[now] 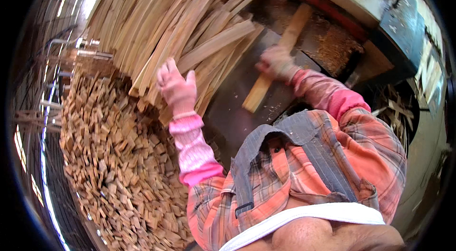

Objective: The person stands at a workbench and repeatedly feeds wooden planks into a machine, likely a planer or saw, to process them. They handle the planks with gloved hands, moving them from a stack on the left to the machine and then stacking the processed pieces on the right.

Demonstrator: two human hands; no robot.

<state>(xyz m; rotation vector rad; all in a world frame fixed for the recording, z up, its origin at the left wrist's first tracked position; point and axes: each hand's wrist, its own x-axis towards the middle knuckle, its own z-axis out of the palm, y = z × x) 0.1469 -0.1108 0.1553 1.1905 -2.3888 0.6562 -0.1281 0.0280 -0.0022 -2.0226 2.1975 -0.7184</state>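
Note:
My right hand (pixel 278 63), slightly blurred, is closed around a flat wooden slat (pixel 256 94). This slat lies slantwise across a dark metal table (pixel 232 104), its near end bare and its far part reaching toward the sawdust. My left hand (pixel 178 89) is at the near ends of a pile of long wooden slats (pixel 156 28). Its fingers are stretched out and the thumb stands apart, with no slat in its grasp. One loose slat (pixel 218 42) lies crosswise on the pile, just to the right of that hand. Pink sleeves cover both forearms.
At the left rises a big stack of wood pieces (pixel 109 156) with their cut ends facing out. Sawdust (pixel 337 47) lies heaped by a machine with a blue-grey housing (pixel 403 28) at the far right. Wood scraps (pixel 396 111) fill a dark opening at the right.

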